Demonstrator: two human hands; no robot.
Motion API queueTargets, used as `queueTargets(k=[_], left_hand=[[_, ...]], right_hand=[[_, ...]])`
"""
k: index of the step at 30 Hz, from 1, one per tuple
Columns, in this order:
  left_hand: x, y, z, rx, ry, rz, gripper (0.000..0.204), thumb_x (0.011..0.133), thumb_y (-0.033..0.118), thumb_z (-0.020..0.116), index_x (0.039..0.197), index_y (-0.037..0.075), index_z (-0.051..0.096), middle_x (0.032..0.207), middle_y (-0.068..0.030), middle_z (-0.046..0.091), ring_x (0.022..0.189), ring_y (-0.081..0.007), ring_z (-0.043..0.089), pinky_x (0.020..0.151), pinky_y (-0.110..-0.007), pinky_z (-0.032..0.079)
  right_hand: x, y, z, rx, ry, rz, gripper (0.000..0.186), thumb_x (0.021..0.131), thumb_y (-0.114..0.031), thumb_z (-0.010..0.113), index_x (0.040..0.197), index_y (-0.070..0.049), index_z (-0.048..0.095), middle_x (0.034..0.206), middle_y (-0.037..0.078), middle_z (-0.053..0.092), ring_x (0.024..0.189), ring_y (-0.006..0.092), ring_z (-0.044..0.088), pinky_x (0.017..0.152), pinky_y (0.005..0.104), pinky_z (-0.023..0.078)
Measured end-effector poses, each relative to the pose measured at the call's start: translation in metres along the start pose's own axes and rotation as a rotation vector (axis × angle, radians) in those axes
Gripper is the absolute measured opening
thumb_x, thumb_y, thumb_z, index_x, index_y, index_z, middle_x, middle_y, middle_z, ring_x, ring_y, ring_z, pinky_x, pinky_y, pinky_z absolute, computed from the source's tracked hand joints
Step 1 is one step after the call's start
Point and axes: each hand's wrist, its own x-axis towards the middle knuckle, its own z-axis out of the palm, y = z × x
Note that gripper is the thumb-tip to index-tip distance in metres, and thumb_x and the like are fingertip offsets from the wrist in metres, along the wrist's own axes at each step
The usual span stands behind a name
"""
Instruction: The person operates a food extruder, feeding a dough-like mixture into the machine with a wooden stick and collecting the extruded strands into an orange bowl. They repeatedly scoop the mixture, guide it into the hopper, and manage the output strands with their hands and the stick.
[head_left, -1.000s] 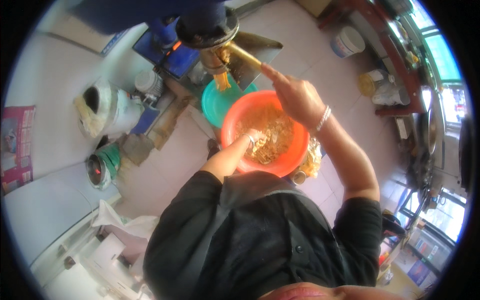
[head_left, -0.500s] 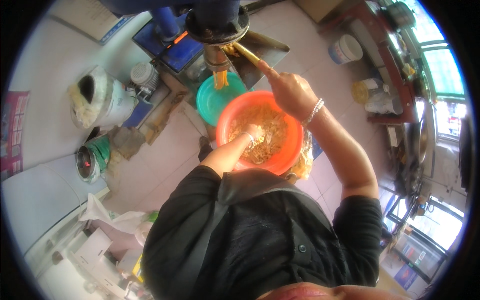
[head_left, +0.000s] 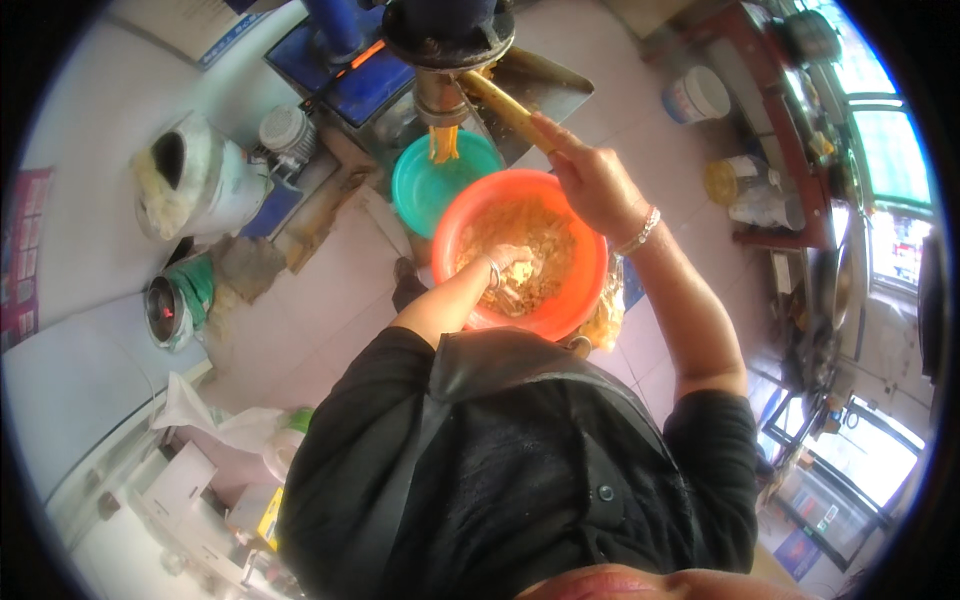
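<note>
My left hand (head_left: 512, 259) is down inside an orange plastic basin (head_left: 592, 283), its fingers curled around some pale yellow pieces. Crumbly yellow-brown bits (head_left: 546, 236) fill the basin around it. With my right hand (head_left: 600, 190) I hold a wooden stick (head_left: 500, 104), whose far end reaches the top of a metal machine spout (head_left: 440, 98) and its feed tray (head_left: 548, 82). Yellow-orange strands (head_left: 444, 145) hang from the spout's lower end, over a green basin (head_left: 410, 190) beyond the orange one.
Blue machine housing (head_left: 375, 90) stands behind the spout, with a grey motor (head_left: 288, 133) left of it. At left are a large white bucket (head_left: 215, 190) and a smaller green-wrapped container (head_left: 178, 305). A white pail (head_left: 697, 95) sits near a dark red table (head_left: 785, 150).
My right hand has shifted down and right, and more of the stick shows. The left hand has turned in the crumbs, with pale pieces now at its fingers. The view has shifted slightly.
</note>
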Motion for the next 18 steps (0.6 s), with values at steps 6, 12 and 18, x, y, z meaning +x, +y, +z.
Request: queueTargets(k=[6,12,18], left_hand=[[0.050,-0.024,-0.022,-0.244,-0.271,0.141,0.021,0.083,0.005,0.064,0.102,-0.003,0.062,0.090,-0.0195,0.067,0.072,-0.0368,0.068,0.064,-0.049,0.060],[0.045,-0.022,-0.001,0.029,0.053,0.432,0.005,0.079,0.004,0.063,0.079,0.002,0.067,0.066,-0.0127,0.064,0.053,-0.0278,0.063,0.044,-0.043,0.051],[0.047,-0.018,-0.004,0.311,0.227,0.352,0.008,0.079,0.009,0.066,0.078,0.001,0.069,0.066,-0.0142,0.064,0.055,-0.0247,0.063,0.046,-0.043,0.049]], right_hand=[[0.006,0.001,-0.001,-0.012,-0.007,0.025,0.048,0.095,-0.009,0.054,0.142,-0.018,0.050,0.074,0.018,0.061,0.064,0.0255,0.062,0.067,0.0366,0.051],[0.017,0.014,0.003,0.089,0.068,0.003,0.044,0.096,-0.011,0.053,0.139,-0.018,0.054,0.069,0.010,0.056,0.064,0.0162,0.059,0.065,0.0326,0.050],[0.003,-0.007,-0.012,0.120,0.027,0.045,0.042,0.096,-0.012,0.052,0.138,-0.015,0.054,0.076,0.017,0.063,0.066,0.0264,0.063,0.066,0.0363,0.051]])
